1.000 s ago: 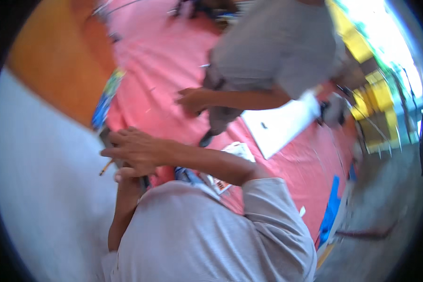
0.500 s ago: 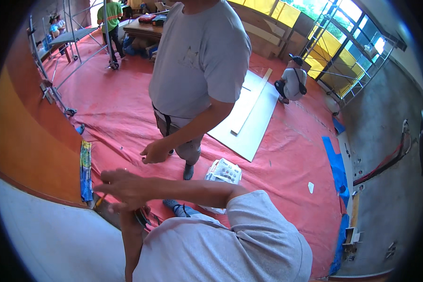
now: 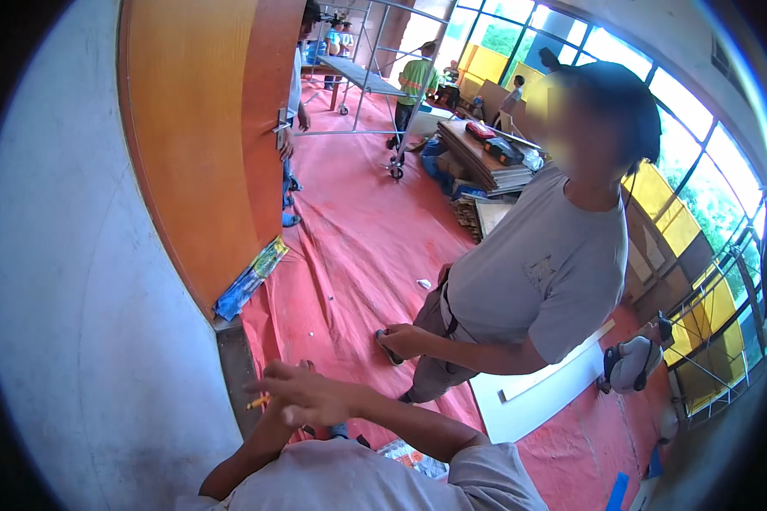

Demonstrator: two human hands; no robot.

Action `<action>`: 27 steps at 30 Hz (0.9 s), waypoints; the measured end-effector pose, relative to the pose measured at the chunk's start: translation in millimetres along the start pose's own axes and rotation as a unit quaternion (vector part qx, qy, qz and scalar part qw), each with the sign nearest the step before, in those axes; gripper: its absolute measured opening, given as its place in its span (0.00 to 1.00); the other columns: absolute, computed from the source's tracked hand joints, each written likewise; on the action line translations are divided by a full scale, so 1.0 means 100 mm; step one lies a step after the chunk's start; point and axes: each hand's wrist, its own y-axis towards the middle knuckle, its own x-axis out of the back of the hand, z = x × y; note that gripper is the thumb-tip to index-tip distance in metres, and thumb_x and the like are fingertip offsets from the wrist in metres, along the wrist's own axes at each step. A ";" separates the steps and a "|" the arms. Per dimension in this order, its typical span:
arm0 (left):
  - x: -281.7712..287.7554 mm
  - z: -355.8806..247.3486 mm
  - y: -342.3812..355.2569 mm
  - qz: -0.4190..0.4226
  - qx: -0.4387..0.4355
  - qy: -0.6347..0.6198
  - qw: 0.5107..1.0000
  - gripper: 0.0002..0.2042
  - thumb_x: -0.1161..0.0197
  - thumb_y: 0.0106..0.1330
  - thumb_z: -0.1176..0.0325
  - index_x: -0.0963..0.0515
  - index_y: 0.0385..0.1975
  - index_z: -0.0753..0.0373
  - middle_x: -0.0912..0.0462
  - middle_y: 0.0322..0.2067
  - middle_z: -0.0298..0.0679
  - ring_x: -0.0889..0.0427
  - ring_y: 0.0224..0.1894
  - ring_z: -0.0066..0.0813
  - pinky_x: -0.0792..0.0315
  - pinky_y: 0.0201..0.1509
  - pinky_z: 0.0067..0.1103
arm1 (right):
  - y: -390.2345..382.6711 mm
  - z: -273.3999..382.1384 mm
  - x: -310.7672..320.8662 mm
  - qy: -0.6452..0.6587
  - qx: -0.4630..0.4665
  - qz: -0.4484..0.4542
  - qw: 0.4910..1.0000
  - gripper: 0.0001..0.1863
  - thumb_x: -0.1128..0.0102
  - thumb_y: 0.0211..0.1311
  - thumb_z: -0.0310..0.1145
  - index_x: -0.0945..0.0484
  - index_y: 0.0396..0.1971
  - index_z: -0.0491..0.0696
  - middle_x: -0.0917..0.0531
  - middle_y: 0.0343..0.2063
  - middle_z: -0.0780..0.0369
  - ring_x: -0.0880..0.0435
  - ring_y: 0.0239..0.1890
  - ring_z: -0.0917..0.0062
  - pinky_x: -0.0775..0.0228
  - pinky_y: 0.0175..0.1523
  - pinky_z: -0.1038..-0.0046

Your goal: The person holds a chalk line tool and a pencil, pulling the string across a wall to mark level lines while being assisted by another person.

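Observation:
My right hand (image 3: 315, 396) reaches across in front of my body at the bottom of the view, palm down, its fingers bent and partly spread. A short orange stick (image 3: 258, 401) juts from beneath its fingers, seemingly held between them and the thumb; its exact kind is too small to tell. My left hand (image 3: 274, 422) comes up from the lower left and crosses under the right one. Most of its fingers are hidden there. Facing me, a co-worker in a grey T-shirt (image 3: 541, 264) stands close on the right, one hand (image 3: 407, 341) held low in front.
An orange door (image 3: 187, 153) and white wall (image 3: 68, 255) stand at left. Red sheeting (image 3: 358, 247) covers the floor. Beyond are a wheeled scaffold (image 3: 362, 72), stacked boards (image 3: 486, 162) and several people. A white panel (image 3: 520, 400) and a printed bag (image 3: 413, 458) lie nearer.
My view has swung left and upward, bringing more of the door and the co-worker's head into sight. My hands stay crossed, the orange stick still showing beneath the right fingers.

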 end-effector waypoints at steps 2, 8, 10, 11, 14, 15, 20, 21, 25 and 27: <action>0.04 0.00 0.10 0.033 0.015 0.082 0.996 0.16 0.38 0.68 0.65 0.29 0.53 0.59 0.20 0.37 0.37 0.18 0.42 0.26 0.23 0.49 0.26 | 0.04 -0.17 0.04 -0.124 -0.034 0.068 0.989 0.47 0.56 0.63 0.71 0.35 0.69 0.47 0.28 0.49 0.48 0.28 0.54 0.54 0.37 0.58 0.53; 0.00 0.21 0.36 -0.045 0.191 -0.398 0.896 0.16 0.39 0.68 0.65 0.28 0.54 0.59 0.20 0.42 0.37 0.18 0.44 0.29 0.22 0.49 0.29 | 0.13 -0.61 0.42 -0.096 -0.027 -0.017 0.995 0.46 0.59 0.65 0.71 0.33 0.68 0.47 0.28 0.52 0.48 0.31 0.57 0.53 0.39 0.62 0.54; 0.01 0.25 0.39 -0.059 0.182 -0.457 0.869 0.16 0.39 0.68 0.65 0.28 0.54 0.59 0.20 0.43 0.37 0.18 0.44 0.29 0.22 0.49 0.29 | 0.12 -0.48 0.40 0.089 0.063 0.031 0.994 0.43 0.58 0.66 0.67 0.30 0.67 0.46 0.27 0.51 0.48 0.30 0.56 0.51 0.38 0.62 0.53; -0.03 0.27 0.48 -0.054 0.177 -0.473 0.861 0.16 0.39 0.68 0.65 0.28 0.54 0.59 0.20 0.43 0.38 0.18 0.45 0.30 0.22 0.49 0.29 | 0.07 -0.54 0.43 0.093 0.077 0.049 0.991 0.43 0.58 0.66 0.67 0.30 0.67 0.46 0.27 0.51 0.48 0.30 0.56 0.51 0.38 0.62 0.53; -0.12 0.40 0.68 -0.054 0.166 -0.524 0.834 0.16 0.39 0.68 0.65 0.28 0.54 0.59 0.20 0.44 0.38 0.17 0.46 0.30 0.22 0.49 0.29 | 0.04 -0.87 0.59 -0.137 0.007 0.028 0.990 0.44 0.55 0.63 0.65 0.31 0.66 0.42 0.27 0.49 0.47 0.29 0.56 0.53 0.36 0.61 0.55; -0.15 0.47 0.73 -0.054 0.162 -0.549 0.818 0.16 0.40 0.68 0.66 0.28 0.54 0.59 0.20 0.44 0.38 0.17 0.46 0.30 0.22 0.49 0.29 | 0.06 -1.00 0.66 -0.133 0.020 0.036 0.990 0.44 0.55 0.63 0.65 0.31 0.66 0.42 0.27 0.49 0.47 0.29 0.56 0.53 0.36 0.61 0.55; -0.26 0.01 0.90 -0.127 0.108 -0.311 0.936 0.15 0.41 0.69 0.66 0.28 0.54 0.59 0.20 0.45 0.39 0.17 0.46 0.31 0.21 0.47 0.30 | -0.01 -0.91 0.97 -0.030 0.079 -0.006 0.996 0.45 0.55 0.64 0.68 0.32 0.66 0.44 0.28 0.46 0.48 0.28 0.51 0.53 0.35 0.57 0.56; -0.31 -0.28 0.88 -0.178 0.047 0.011 0.983 0.14 0.42 0.69 0.65 0.28 0.53 0.59 0.20 0.45 0.40 0.17 0.46 0.32 0.19 0.46 0.30 | -0.07 -0.83 0.96 0.064 0.133 0.019 0.989 0.43 0.56 0.65 0.69 0.32 0.66 0.46 0.28 0.46 0.48 0.27 0.49 0.52 0.35 0.55 0.56; -0.40 -0.47 0.92 -0.260 0.138 -0.504 0.812 0.15 0.38 0.67 0.67 0.26 0.51 0.62 0.20 0.47 0.40 0.17 0.48 0.33 0.20 0.48 0.30 | -0.10 -1.25 0.87 -0.083 0.087 0.022 0.993 0.41 0.55 0.66 0.66 0.31 0.65 0.47 0.27 0.43 0.49 0.27 0.49 0.53 0.33 0.53 0.55; -0.28 -0.07 1.09 -0.217 0.145 -0.485 0.835 0.15 0.38 0.66 0.68 0.24 0.51 0.62 0.20 0.48 0.41 0.19 0.51 0.31 0.22 0.50 0.29 | 0.01 -1.37 1.06 -0.101 0.075 0.033 0.992 0.45 0.54 0.65 0.69 0.31 0.66 0.44 0.28 0.44 0.50 0.27 0.49 0.56 0.33 0.53 0.57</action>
